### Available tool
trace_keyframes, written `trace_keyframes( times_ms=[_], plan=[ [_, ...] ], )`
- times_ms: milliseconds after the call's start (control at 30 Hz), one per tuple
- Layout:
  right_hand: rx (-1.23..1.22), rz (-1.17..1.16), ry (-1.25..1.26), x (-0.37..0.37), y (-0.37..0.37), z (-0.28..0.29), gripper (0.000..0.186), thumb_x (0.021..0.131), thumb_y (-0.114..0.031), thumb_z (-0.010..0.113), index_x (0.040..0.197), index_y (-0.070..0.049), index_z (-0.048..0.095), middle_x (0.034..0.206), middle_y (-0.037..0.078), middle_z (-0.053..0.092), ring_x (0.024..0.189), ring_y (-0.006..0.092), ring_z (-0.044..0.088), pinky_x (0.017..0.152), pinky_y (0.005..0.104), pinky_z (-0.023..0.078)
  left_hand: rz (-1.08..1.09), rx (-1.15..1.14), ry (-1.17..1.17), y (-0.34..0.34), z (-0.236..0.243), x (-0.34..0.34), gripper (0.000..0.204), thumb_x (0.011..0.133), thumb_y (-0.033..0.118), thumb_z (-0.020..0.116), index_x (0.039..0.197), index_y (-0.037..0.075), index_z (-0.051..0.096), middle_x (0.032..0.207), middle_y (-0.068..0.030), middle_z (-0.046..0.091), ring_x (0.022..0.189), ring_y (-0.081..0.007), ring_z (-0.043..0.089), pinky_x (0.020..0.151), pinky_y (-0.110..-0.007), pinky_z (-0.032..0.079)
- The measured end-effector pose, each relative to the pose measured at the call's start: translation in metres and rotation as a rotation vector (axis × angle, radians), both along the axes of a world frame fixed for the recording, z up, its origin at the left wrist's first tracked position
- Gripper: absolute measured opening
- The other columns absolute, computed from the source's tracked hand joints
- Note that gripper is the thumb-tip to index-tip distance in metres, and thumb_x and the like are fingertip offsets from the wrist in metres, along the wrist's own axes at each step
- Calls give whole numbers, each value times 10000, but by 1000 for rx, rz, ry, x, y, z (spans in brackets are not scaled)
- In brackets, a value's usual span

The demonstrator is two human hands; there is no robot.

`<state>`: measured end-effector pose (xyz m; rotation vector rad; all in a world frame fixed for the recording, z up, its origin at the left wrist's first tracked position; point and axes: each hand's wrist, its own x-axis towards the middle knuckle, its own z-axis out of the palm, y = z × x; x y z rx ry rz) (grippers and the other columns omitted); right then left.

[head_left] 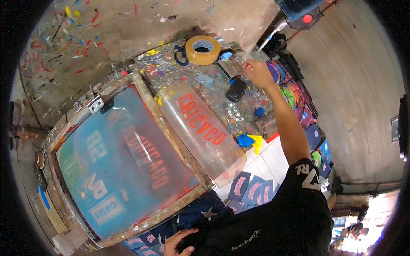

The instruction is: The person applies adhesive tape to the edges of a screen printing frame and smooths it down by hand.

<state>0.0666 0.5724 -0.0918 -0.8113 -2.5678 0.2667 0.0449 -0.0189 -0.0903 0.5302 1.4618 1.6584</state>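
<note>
Right hand (257,73) curled above worktop (215,94), grip unclear; left hand (181,241) loosely bent, grip unclear; clamp (96,104) seemingly steadies frame (171,130).

left hand (181,242): cut off, lower edge | right hand (259,73): grip unclear, too small | star-print fabric (208,214): partly hidden

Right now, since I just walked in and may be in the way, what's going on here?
The person's right hand reaches over the paint-spattered tabletop, near the small black oblong object; whether it holds anything is unclear. The left hand is against the black fabric shirt. Neither touches the wood-framed blue screen.
</note>
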Motion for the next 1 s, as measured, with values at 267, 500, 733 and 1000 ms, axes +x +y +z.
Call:
trace_keyframes(
  times_ms=[267,500,733,1000],
  plan=[
    [-191,41,-53,79,-67,47,296,802,-160,670,1039,16,655,873,161,704,819,262,694,790,355,540,366,501,199,-7,-43,34,234,925,97,631,1142,149,699,1090,10,689,903,-121,646,782,-318,505],
    [-96,61,-57,74,-28,22,443,746,-197,733,1133,-4,633,1078,212,676,1034,361,642,908,413,501,-381,-24,336,-1,12,-9,159,952,245,538,1016,119,612,1054,-59,591,925,-221,544,818,-402,441],
    [183,205,-247,-137,-32,16,750,706,-248,767,1388,-125,481,1204,229,626,1122,395,594,918,454,486,64,172,208,-10,-8,21,258,916,238,623,1140,111,636,1116,-55,635,1007,-208,592,900,-380,461],
    [157,325,-297,-208,11,-45,212,829,-201,626,951,-93,762,952,177,718,929,324,692,806,447,527,-167,-176,214,-49,7,-13,503,857,203,701,1287,-15,559,1259,-178,625,1158,-327,603,1010,-386,449]
  ],
)
